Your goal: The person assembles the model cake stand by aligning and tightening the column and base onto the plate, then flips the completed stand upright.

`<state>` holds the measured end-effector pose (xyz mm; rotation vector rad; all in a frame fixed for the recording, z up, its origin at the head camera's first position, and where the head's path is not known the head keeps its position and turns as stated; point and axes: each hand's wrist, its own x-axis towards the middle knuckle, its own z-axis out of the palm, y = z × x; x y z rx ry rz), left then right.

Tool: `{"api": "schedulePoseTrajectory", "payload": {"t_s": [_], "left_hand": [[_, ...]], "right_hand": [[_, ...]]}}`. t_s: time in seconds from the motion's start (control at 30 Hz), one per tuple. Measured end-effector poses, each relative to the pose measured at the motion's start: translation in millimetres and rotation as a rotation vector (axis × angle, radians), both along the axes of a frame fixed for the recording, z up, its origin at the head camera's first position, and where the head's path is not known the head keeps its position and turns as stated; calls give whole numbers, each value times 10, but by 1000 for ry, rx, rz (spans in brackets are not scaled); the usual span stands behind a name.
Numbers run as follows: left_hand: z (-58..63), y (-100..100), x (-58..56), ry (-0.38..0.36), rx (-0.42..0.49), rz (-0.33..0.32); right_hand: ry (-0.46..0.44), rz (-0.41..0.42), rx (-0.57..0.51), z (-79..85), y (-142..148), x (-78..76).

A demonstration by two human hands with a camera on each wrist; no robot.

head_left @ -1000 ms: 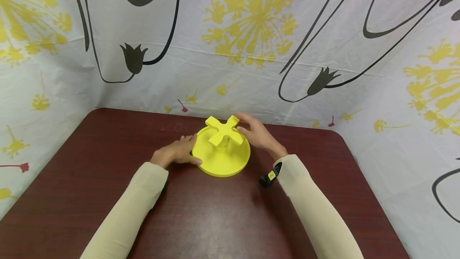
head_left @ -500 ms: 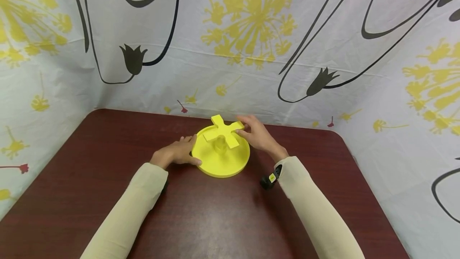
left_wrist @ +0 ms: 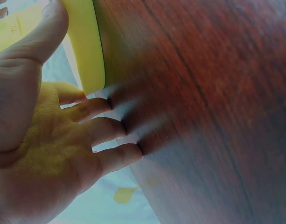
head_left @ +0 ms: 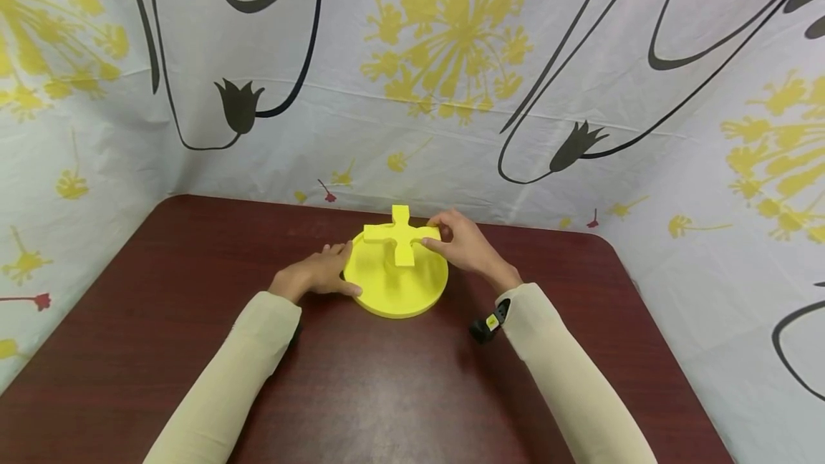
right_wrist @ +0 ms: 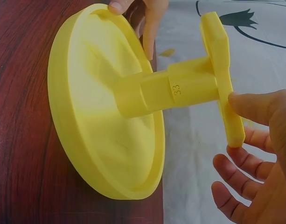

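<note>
A yellow round base point(head_left: 396, 299) with a raised rim lies flat on the table. A thick stem marked "33" point(right_wrist: 168, 88) stands on its middle and bears a cross-shaped handle point(head_left: 401, 233). My left hand point(head_left: 319, 271) rests at the base's left side, thumb on the rim; in the left wrist view its fingers point(left_wrist: 103, 133) stretch fairly straight, with their tips at the table. My right hand point(head_left: 469, 242) pinches the handle's right arm between thumb point(right_wrist: 254, 106) and forefinger. The other fingers of that hand hang loosely bent below the handle in the right wrist view.
The dark red-brown wooden table point(head_left: 380, 385) has rounded far corners. A white cloth point(head_left: 309, 156) with yellow and dark flower prints hangs behind it and along both sides. A black strap with a small device point(head_left: 493, 321) sits on the right wrist.
The cross-shaped handle has turned clockwise as seen from above, with the right hand following its arm and closing on it. Base and left hand stay in place.
</note>
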<state>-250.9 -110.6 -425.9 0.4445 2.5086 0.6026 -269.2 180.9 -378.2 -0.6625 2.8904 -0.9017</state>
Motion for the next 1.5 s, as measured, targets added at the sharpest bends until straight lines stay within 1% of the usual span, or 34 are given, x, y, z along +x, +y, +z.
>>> {"api": "schedulePoseTrajectory", "payload": {"t_s": [0.3, 0.5, 0.6, 0.7, 0.8, 0.9, 0.97, 1.1, 1.3, 1.5], "left_hand": [[14, 0, 7, 2, -4, -2], [18, 2, 9, 8, -1, -7], [24, 2, 6, 7, -1, -6], [28, 1, 3, 7, -8, -8], [26, 2, 3, 8, -14, -11], [22, 10, 6, 10, -11, -11], [24, 15, 11, 6, -7, -6], [29, 21, 16, -1, -3, 4], [18, 22, 8, 3, -7, 0], [9, 18, 4, 4, -11, 3]], "right_hand": [[-7, 6, 39, 41, -1, 61], [-7, -4, 67, 52, -10, 67], [-8, -22, 34, 75, -10, 55], [-23, -31, -40, 92, -15, 24], [-77, -7, -113, 93, -37, -16], [-153, 23, -175, 74, -66, -56], [-192, 40, -200, 56, -85, -76], [-227, 63, -218, 28, -108, -104], [-211, 36, -216, 37, -99, -95], [-160, 43, -188, 21, -68, -90]]}}
